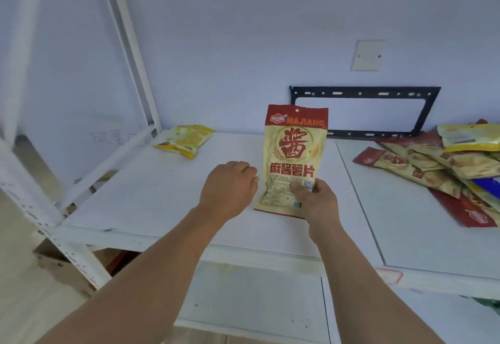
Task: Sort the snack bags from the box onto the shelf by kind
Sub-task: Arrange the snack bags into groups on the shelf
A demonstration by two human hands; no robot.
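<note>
Snack bag (293, 154) upright, right hand (316, 197) pinching | left hand (228, 189) curled, holding nothing | bag pile (438, 165) right

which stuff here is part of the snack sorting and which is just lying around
Part of the job:
red and cream bag, held by the right hand
yellow bag
pile of bags
shelf
left hand

Just there:
black metal frame
wall plate

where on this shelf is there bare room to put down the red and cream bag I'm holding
Bare shelf lies between the yellow bag at the back left and the red and cream bag in your right hand. The front right of the shelf is also free. The back right is crowded by a pile of bags.
</note>
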